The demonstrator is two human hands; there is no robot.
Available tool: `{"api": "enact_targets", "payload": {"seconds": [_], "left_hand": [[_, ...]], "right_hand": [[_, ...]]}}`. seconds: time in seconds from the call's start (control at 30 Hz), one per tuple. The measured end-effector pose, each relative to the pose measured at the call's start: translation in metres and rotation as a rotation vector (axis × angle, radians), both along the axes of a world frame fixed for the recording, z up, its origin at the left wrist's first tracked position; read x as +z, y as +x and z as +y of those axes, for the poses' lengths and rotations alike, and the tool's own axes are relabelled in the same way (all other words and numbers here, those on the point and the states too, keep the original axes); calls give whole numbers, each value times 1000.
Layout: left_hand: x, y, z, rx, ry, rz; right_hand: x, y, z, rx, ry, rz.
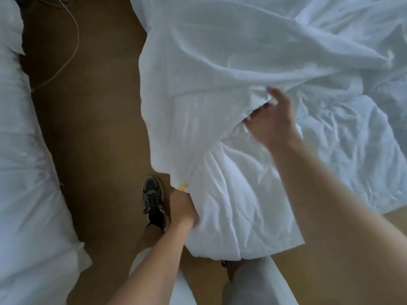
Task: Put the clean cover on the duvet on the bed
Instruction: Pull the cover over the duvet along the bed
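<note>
Linen all over the bed (374, 9): smooth white cover (220, 51) draped across the near corner, crumpled duvet (253, 194) bulging beneath and hanging off the edge toward the brown floor (99, 128). Hands apart, both clamped on cloth. Left hand (182, 205) low at the bed's corner, closed round a gathered bunch of the cover, fingers buried in the fabric. Probably pinning a duvet corner inside, to stop it slipping back out. Right hand (272, 119) higher and further onto the bed, thumb on top of the cover's loose edge and fingers tucked beneath, holding that edge raised. Likely done to widen the opening and draw it down over the duvet. Share of duvet already inside: hard to tell, at a guess little beyond this corner. Off to the left, a second heap of white bedding (33, 172), a pale cable (77, 38) looping over the floor, and a dark shoe (153, 194) planted just beside the left hand.
</note>
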State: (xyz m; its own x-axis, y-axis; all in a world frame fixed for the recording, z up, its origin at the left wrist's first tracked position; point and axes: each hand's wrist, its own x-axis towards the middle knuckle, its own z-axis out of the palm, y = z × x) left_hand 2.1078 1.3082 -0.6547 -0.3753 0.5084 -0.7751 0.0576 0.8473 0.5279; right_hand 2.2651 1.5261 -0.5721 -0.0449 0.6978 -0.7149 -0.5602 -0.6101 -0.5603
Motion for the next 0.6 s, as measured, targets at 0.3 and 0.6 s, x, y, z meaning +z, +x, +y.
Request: {"api": "enact_targets", "payload": {"seconds": [0.3,0.6], "left_hand": [[68,10,27,-202,462,847],[56,121,66,-1182,151,726]], "right_hand": [[-54,91,-138,382,-373,-975],[-19,147,-41,-48,-228,-191]]}}
